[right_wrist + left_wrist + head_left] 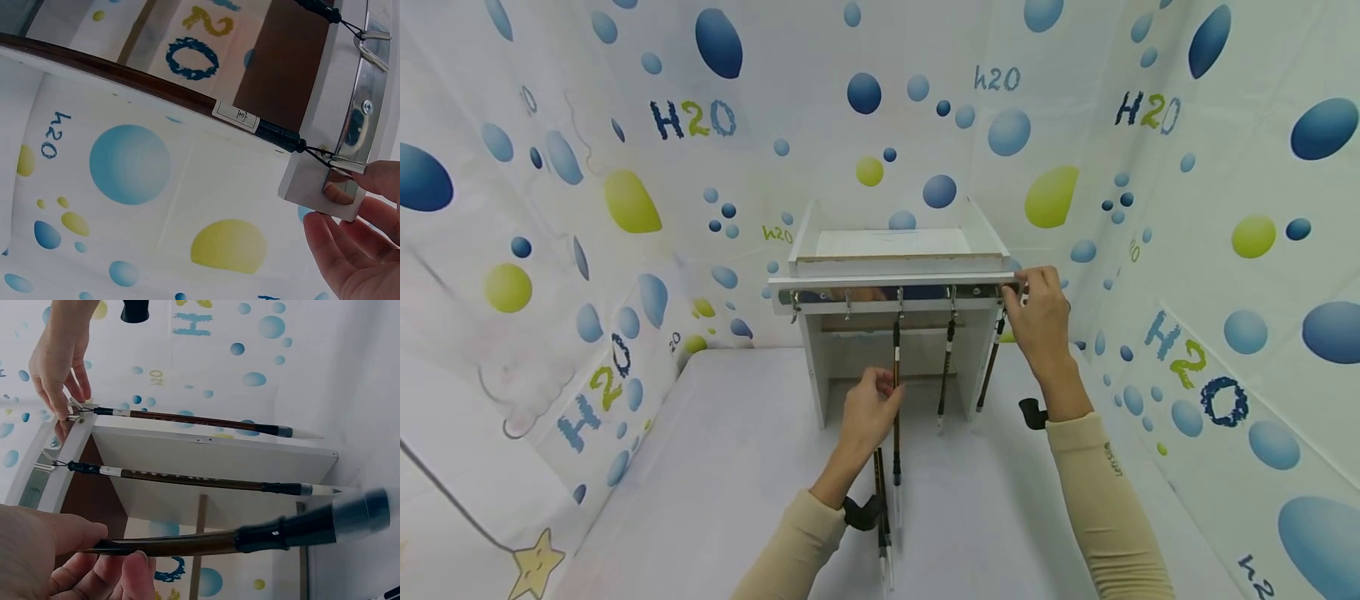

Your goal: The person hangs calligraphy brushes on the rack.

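A white board with a metal hook rail (925,292) runs across the front of a small white shelf unit. Three ink brushes hang from its hooks by black loops: one at the middle, a second brush (948,367) to its right and a third brush (990,367) at the right end. My left hand (868,408) pinches the middle brush (281,532) by its dark handle between thumb and fingers, tip pointing down. With my right hand (1037,317) I grip the board's right end, thumb at the last hook (350,165) and fingers below the edge.
More brushes (881,500) lie on the white table below my left hand. Two hooks on the left of the rail, such as the far-left hook (794,307), hold no brush. Behind the board is the unit's open-topped tray (895,260). Patterned curtains surround the table.
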